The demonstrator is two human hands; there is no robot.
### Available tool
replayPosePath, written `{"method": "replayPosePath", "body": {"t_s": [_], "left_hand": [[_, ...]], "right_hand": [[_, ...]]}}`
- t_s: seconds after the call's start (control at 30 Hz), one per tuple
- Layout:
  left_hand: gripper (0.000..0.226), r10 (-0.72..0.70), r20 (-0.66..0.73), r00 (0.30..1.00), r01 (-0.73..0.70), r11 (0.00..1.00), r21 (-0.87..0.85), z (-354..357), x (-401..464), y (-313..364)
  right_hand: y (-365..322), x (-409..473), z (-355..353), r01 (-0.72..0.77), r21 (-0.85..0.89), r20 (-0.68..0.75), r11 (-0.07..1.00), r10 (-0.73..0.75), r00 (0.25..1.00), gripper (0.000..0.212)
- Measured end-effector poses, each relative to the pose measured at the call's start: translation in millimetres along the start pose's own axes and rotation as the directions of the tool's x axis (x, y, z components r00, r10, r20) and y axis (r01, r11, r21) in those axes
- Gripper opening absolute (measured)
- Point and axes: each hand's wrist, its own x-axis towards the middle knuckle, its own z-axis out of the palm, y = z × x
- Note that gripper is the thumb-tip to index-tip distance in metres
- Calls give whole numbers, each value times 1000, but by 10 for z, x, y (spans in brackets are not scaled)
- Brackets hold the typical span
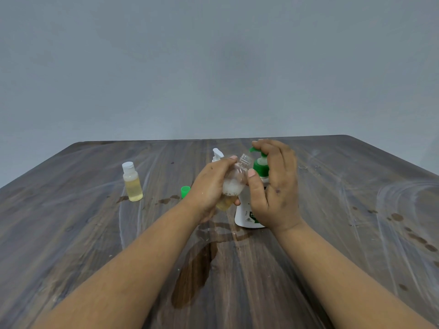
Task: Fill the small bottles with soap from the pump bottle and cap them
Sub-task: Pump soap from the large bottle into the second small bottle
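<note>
Tilting a clear small bottle toward the green pump.
My left hand is gripping its foamy round body; my right hand is resting loosely curled over the white pump bottle.

Both forearms are bare from the lower frame edge up to the wrists, with no sleeves, watch, bracelet or rings showing. The left hand is ungloved, as is the right hand, which bears small dark specks on its back.
</note>
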Motion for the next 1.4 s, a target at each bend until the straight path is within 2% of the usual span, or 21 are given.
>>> {"method": "replayPosePath", "body": {"t_s": [0.23,0.43,0.7,0.9,1.0,1.17,1.4], "left_hand": [[38,5,13,1000,-5,1000,11,-9,16,-15],[38,7,4,1000,-7,1000,4,-24,32,-39],[38,22,26,999,-22,1000,7,-12,16,-18],[39,23,8,1000,-23,1000,17,-18,24,-33],[42,30,23,999,-30,999,11,-4,13,-14],[42,16,12,1000,-17,999,29,-22,29,-39],[41,16,3,1000,-17,999,45,-36,41,-52]], "right_hand": [[-4,23,29,-25,32,-48,999,26,999,29],[5,-6,11,-19,36,-18,999,20,1000,42],[-7,19,36,-30,23,-37,999,31,999,30],[6,-6,15,3,49,-32,999,-2,999,41],[4,5,18,-25,106,-43,994,30,999,37],[-5,24,30,-16,57,-60,998,19,998,28],[10,-16,19,-4,41,-32,999,5,999,41]]}}
